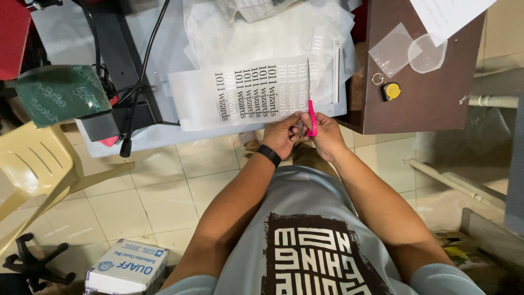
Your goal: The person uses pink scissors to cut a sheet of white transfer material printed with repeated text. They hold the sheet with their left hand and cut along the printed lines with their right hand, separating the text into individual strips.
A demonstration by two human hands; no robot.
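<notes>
Pink-handled scissors (310, 112), one pair, stand with thin metal blades pointing far, cutting up through a translucent printed sheet (245, 93). The right hand (326, 131) has its grip closed through the scissor handles. The left hand (281, 134), a black band (269, 155) on its wrist, pinches the sheet's near edge just beside the blades, its grip closed on the film. The sheet lies on a pale surface (103, 143) and carries several rows of repeated black print; the blades run along the right end of those rows.

Two clear film cut-outs (406, 52), one squarish and one rounded, overlap on a dark brown surface (431, 104) at the right, near one small yellow tape measure (389, 90) on a key ring. One white paper (445, 13) is cut off at the top edge. More crumpled clear film (262, 33) piles up beyond the sheet, its layers hard to tell apart.

On the left, one green scouring pad (60, 93) in glossy wrap, a black device (117, 65) with cables, partly hidden, and one cream plastic chair (38, 164), cut off. One cardboard box (128, 267) sits on the tiled floor (153, 196), near left.
</notes>
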